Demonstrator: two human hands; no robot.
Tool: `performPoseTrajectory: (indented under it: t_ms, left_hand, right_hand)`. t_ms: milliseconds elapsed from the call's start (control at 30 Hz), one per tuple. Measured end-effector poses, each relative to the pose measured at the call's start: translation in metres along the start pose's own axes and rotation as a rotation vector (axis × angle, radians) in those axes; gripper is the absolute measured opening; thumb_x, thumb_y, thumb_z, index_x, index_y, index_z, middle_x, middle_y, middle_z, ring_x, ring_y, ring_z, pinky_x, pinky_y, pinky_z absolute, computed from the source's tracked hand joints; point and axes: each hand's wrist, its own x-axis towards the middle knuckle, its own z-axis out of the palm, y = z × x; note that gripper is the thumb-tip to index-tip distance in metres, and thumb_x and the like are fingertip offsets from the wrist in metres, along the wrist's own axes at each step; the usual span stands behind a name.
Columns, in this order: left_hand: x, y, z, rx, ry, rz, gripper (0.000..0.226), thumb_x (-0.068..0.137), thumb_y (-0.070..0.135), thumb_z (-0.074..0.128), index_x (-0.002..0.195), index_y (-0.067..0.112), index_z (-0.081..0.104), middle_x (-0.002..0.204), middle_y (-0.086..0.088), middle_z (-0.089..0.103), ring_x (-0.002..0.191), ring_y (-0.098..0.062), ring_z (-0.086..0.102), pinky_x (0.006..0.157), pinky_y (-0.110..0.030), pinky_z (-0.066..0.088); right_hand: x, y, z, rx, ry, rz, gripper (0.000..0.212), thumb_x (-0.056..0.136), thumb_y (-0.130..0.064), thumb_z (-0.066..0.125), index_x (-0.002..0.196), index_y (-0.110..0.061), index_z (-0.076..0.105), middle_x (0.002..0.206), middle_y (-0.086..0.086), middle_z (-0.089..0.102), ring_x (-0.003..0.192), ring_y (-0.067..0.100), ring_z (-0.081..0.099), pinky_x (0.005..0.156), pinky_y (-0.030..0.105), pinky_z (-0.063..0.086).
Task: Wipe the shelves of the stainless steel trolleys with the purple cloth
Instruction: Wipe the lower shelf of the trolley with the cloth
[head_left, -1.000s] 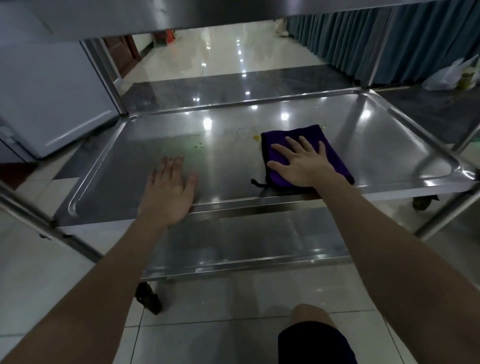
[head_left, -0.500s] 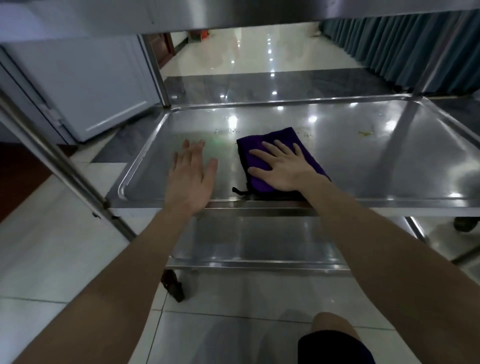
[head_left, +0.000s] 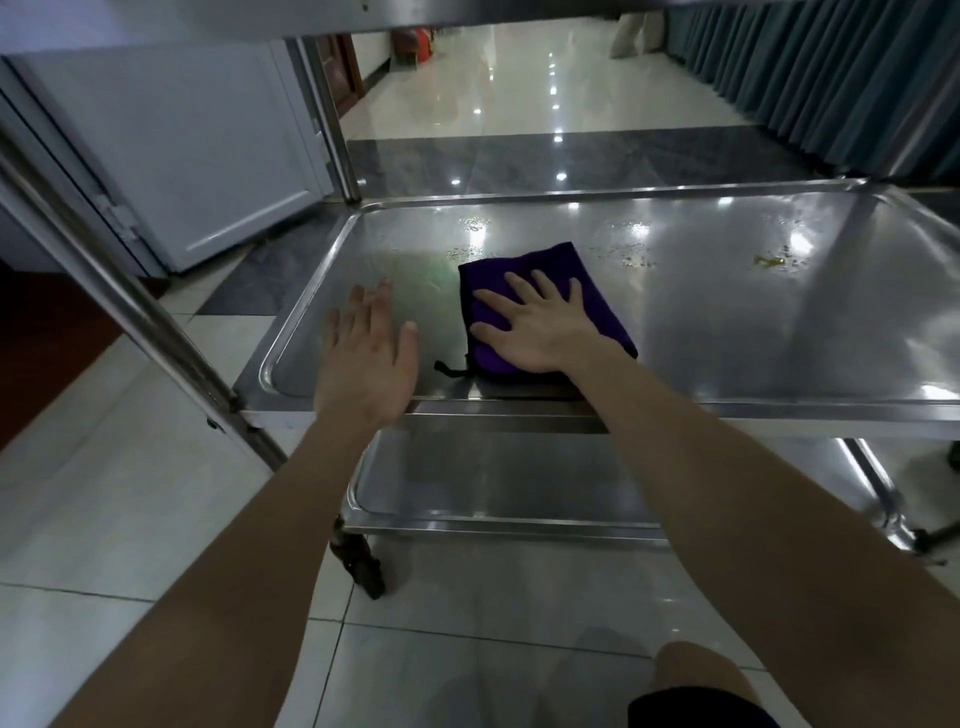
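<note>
Head view first: what surface and what room?

— A stainless steel trolley (head_left: 727, 415) on a pale tiled floor (head_left: 104, 519). A band of dark polished stone (head_left: 571, 156) reflects the ceiling lights beyond it. A teal curtain (head_left: 831, 67) hangs at far right and a white panelled door (head_left: 182, 156) stands at far left.

— And the shelves?

— The middle shelf (head_left: 753, 332) is a shallow tray with a raised rim and rounded corners. A lower shelf (head_left: 498, 493) of the same kind sits beneath it. The underside of an upper shelf (head_left: 208, 21) crosses the top of the frame. A black castor (head_left: 363, 566) carries the near left leg.

— Where is the cloth?

— The purple cloth (head_left: 545, 260) lies folded flat on the middle shelf, left of centre and close to the near edge. A dark loop trails from its near left corner.

— The hands?

— The right hand (head_left: 535, 332) presses palm-down on the cloth with its fingers spread. The left hand (head_left: 366, 358) is flat at the near edge towards the near left corner, just beside the cloth and apart from it. Its fingers are straight and close together; whether the palm touches the steel cannot be told.

— Anything else on the tray?

— Droplets and crumbs (head_left: 623, 249) are scattered towards the far edge, with a yellowish smear (head_left: 769, 261) right of the cloth. A bare knee (head_left: 696, 670) shows at the bottom of the frame.
</note>
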Motion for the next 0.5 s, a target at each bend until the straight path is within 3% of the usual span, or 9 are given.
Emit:
performPoseTrajectory:
  t_ms: [167,367,500]
  left_hand:
    - [-0.003,0.004,-0.003,-0.108,0.113,-0.015,0.069,0.107,0.043,0.026,0.167,0.007,0.031,0.168,-0.024,0.039,0.161,-0.036,0.028,0.134,-0.053,0.015]
    - [-0.005,0.006,-0.009,-0.088,0.086,-0.026,0.06,0.108,0.037,0.029,0.155,0.005,0.049,0.153,-0.022,0.056,0.144,-0.039,0.049,0.124,-0.051,0.032]
    - [-0.007,0.007,-0.009,-0.052,0.092,-0.008,0.058,0.107,0.037,0.028,0.139,0.003,0.063,0.136,-0.02,0.067,0.13,-0.039,0.057,0.117,-0.05,0.039]
  right_hand:
    - [-0.06,-0.014,0.005,0.01,0.02,-0.1,0.079,0.096,-0.085,0.011,0.167,-0.052,0.018,0.181,-0.001,0.007,0.166,0.033,0.001,0.128,0.07,-0.007]
    - [-0.136,-0.03,0.01,-0.07,0.033,-0.252,0.089,0.09,-0.092,0.013,0.168,-0.05,0.015,0.181,0.0,0.01,0.165,0.032,0.006,0.13,0.065,0.003]
    - [-0.124,-0.024,-0.011,-0.105,0.044,-0.327,0.114,0.074,-0.104,0.04,0.169,-0.048,0.014,0.179,0.001,0.014,0.164,0.031,0.009,0.129,0.066,0.006]
